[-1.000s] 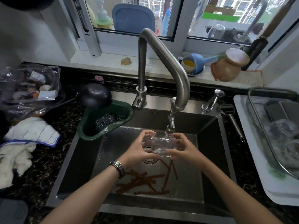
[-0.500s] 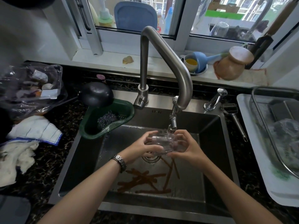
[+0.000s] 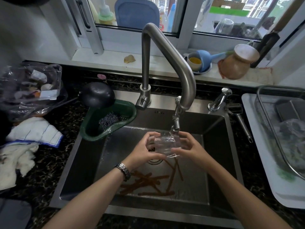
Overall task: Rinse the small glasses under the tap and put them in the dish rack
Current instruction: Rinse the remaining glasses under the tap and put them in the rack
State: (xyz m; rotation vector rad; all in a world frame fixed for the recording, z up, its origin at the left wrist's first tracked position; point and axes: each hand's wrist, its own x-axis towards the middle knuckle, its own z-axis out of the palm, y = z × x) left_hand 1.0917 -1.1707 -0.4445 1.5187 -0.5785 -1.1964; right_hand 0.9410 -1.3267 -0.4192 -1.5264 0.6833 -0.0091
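Small glass (image 3: 166,144): clear, short, held over the middle of the sink (image 3: 214,162), directly under the tap (image 3: 165,52) spout; water runs onto it, blurring its outline. Left hand (image 3: 145,148) grips its left side, fingers curled over the far edge, thumb on the near edge. Right hand (image 3: 189,148) grips its right side, fingers curled likewise. Brown strips (image 3: 148,182) lie on the sink floor, nearer than the glass. Dish rack (image 3: 267,103) stands at far right, well apart.

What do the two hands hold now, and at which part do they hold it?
Both hold one small clear glass under the tap: the left hand grips its left side, the right hand its right side.
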